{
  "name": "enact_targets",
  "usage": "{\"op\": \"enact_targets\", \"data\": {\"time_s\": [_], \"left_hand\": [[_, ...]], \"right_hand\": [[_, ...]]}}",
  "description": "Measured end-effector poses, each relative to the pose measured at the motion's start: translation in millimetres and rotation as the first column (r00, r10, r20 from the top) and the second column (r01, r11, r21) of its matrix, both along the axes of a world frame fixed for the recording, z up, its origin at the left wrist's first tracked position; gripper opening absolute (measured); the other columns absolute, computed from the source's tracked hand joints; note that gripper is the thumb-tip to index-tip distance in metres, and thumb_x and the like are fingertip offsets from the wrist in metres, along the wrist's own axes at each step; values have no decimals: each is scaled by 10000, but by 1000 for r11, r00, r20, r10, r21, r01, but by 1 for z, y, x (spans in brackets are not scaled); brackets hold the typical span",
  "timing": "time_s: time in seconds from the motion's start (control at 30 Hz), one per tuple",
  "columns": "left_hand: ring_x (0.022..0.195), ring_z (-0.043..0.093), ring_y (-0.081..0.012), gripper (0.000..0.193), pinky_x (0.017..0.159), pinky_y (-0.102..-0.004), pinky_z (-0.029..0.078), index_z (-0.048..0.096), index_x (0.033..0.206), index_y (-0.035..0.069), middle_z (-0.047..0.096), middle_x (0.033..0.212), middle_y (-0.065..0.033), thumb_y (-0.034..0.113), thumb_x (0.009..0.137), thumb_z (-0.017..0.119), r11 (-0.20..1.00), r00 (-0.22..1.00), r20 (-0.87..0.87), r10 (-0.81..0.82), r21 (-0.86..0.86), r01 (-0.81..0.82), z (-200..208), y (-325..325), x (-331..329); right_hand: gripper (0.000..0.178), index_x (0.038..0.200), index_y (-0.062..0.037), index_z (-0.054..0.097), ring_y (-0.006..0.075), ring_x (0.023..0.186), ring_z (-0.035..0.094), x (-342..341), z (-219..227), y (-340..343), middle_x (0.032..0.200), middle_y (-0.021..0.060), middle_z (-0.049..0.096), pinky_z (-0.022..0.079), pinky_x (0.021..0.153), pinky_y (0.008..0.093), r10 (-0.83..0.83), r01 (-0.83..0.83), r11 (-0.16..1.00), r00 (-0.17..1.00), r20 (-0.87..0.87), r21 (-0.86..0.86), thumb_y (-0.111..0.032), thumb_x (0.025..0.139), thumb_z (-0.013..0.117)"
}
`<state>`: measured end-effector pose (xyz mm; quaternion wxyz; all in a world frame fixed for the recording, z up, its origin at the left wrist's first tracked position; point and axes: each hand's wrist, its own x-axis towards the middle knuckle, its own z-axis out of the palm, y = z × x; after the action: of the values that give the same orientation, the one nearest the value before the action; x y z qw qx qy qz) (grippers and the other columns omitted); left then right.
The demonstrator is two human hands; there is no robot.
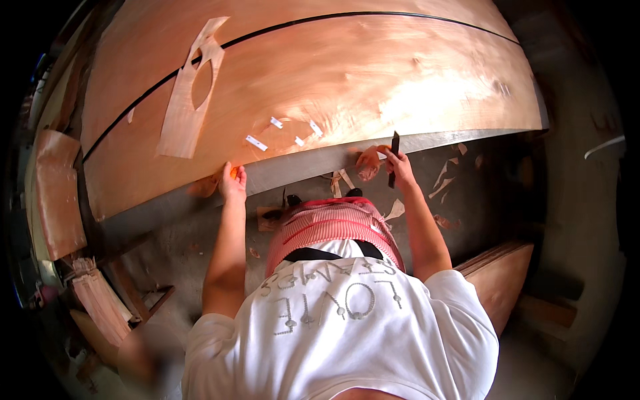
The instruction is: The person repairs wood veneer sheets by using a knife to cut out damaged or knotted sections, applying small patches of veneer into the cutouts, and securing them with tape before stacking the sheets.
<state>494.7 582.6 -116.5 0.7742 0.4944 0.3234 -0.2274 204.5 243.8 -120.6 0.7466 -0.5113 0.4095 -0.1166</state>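
Observation:
A large sheet of reddish-brown wood veneer [320, 80] lies before me, its near edge curving across the view. My right hand [401, 171] is closed around a slim dark utility knife [395, 148], held upright just off that edge. Beside it, a curled veneer scrap [368, 164] hangs below the edge, partly blurred. At the near edge further left, my left hand [233, 185] is closed, with a small orange thing [234, 172] at its fingers whose kind I cannot make out. Several small white strips [256, 143] lie on the sheet between my hands.
A veneer offcut with an oval hole [180, 127] lies on the sheet's left part. A black line [293, 24] crosses the sheet. Veneer scraps [441, 180] litter the floor. Stacked sheets [500, 273] stand at right; wood pieces [103, 300] lie at left.

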Motion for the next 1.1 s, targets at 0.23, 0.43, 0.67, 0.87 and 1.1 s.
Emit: {"op": "enact_targets", "data": {"time_s": [0.23, 0.43, 0.67, 0.87, 1.1], "left_hand": [[675, 554, -113, 175, 583, -206, 471, 564, 919, 92, 581, 797, -14, 236, 826, 604, 995, 997, 55, -54, -84, 58, -15, 10, 7], [672, 577, -100, 182, 579, -201, 469, 566, 906, 118, 584, 779, 0, 266, 819, 626, 996, 995, 76, -63, -65, 68, -16, 7, 5], [646, 569, -91, 155, 531, -187, 457, 561, 906, 142, 579, 755, 12, 263, 828, 619, 995, 999, -6, -43, 95, 43, -20, 13, -4], [640, 582, -97, 179, 502, -193, 467, 567, 897, 112, 603, 771, -10, 287, 858, 569, 946, 954, -213, -210, 201, 253, -46, 32, -59], [692, 610, -211, 333, 608, -349, 506, 591, 1007, 26, 638, 823, -101, 326, 874, 530, 762, 632, -534, -562, -36, 646, -29, 37, -87]], "right_hand": [[425, 949, -40, 474, 48, 385, 247, 6, -27, -55, 877, 127, 642, 194, 353, 209, -744, 711, 644, 668, 15, 281, -437, 831, 570], [228, 867, -126, 587, 68, 397, 309, 35, -33, -108, 627, -51, 530, 199, 373, 220, -696, 679, 689, 718, -30, 253, -352, 860, 558], [230, 670, -154, 477, 55, 386, 287, 5, -59, -92, 513, -75, 380, 218, 372, 233, -618, 618, 752, 782, -80, 230, -228, 841, 612], [270, 639, -158, 456, 54, 388, 256, -37, -64, -95, 493, -66, 321, 196, 360, 225, -510, 551, 797, 834, -213, 247, -246, 863, 580], [250, 700, -103, 527, 89, 379, 316, -73, -56, -141, 487, -21, 394, 249, 348, 237, -504, 593, 800, 747, -434, 92, -292, 835, 617]]}}
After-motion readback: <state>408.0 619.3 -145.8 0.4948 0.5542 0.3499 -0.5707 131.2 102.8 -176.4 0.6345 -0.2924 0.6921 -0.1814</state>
